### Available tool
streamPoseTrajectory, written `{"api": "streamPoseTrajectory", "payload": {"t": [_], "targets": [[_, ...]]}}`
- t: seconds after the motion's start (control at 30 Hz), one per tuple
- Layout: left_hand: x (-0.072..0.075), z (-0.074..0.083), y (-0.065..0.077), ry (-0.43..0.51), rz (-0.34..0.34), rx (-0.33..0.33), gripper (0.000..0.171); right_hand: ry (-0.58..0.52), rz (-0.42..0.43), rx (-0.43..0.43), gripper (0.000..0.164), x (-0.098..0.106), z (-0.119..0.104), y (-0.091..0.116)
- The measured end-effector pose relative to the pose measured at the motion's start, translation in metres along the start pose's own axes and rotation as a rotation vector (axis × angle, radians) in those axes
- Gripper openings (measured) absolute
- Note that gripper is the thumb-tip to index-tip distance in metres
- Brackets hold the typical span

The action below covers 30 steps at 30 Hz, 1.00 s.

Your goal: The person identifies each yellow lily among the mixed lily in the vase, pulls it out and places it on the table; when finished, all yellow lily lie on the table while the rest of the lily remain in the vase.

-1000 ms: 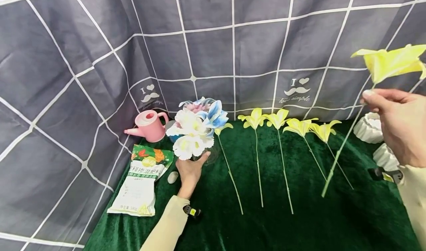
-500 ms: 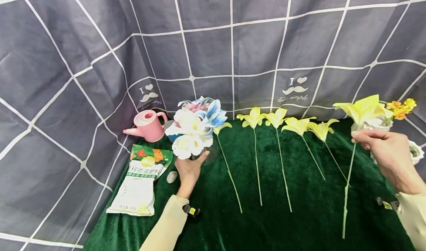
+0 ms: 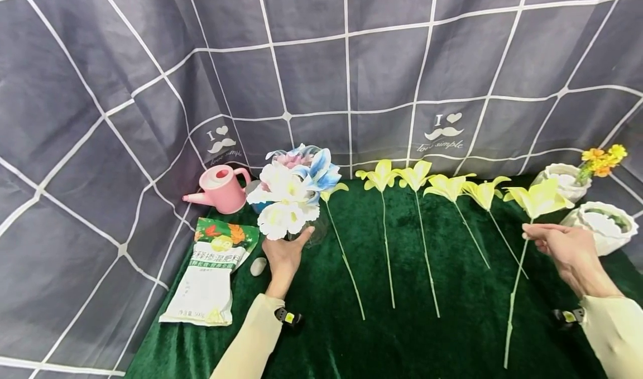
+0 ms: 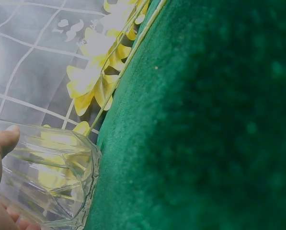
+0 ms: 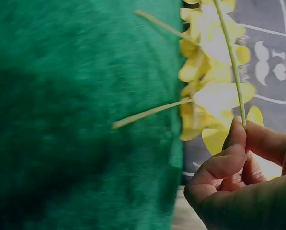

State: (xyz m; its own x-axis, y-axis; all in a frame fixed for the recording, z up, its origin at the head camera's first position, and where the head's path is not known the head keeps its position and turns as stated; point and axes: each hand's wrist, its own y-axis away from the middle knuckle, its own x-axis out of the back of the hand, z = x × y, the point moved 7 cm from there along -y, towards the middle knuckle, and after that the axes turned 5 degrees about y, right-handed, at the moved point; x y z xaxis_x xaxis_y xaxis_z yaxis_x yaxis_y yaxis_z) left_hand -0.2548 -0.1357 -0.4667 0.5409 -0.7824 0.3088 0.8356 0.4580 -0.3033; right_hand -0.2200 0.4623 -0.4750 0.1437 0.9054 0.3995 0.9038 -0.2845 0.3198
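My left hand (image 3: 285, 259) grips a clear glass vase (image 4: 61, 167) with its thumb and fingers around the side. White, blue and pink artificial flowers (image 3: 288, 195) fill the vase's top and cover most of it in the head view. On the right, my right hand (image 3: 567, 250) pinches the stem of a yellow artificial lily (image 3: 540, 199) between thumb and forefinger, just below the bloom. The lily's stem hangs down toward the front of the cloth. Several more yellow lilies (image 3: 384, 176) lie in a row between my hands, blooms toward the back.
A pink watering can (image 3: 223, 189) stands at the back left, with a fertilizer bag (image 3: 206, 278) in front. Beside the bag is a white stone (image 3: 258, 267). Two white pots (image 3: 603, 228) sit at the right, near orange and yellow flowers (image 3: 603, 160). Green cloth (image 3: 402, 351) covers the table.
My right hand has come down and a little left with the yellow lily, from raised at the right edge to low at the row's right end. The left hand stays on the vase.
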Motion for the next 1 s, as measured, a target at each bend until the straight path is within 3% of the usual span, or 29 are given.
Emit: {"api": "streamPoseTrajectory", "payload": {"t": [0.3, 0.57, 0.8, 1.0], "targets": [[-0.001, -0.001, 0.003, -0.013, -0.009, 0.009, 0.073, 0.043, -0.044, -0.033, 0.023, -0.007, 0.022, -0.008], [-0.002, 0.002, 0.002, 0.006, -0.007, 0.018, 0.073, 0.116, -0.059, -0.001, 0.025, -0.008, 0.020, -0.008], [-0.004, 0.004, 0.002, -0.005, -0.022, 0.034, 0.072, 0.103, -0.080, 0.000, 0.022, -0.010, 0.017, -0.004], [-0.002, 0.008, 0.003, -0.002, -0.028, -0.021, 0.068, 0.099, -0.074, -0.003, 0.020, -0.013, 0.015, -0.002]]}}
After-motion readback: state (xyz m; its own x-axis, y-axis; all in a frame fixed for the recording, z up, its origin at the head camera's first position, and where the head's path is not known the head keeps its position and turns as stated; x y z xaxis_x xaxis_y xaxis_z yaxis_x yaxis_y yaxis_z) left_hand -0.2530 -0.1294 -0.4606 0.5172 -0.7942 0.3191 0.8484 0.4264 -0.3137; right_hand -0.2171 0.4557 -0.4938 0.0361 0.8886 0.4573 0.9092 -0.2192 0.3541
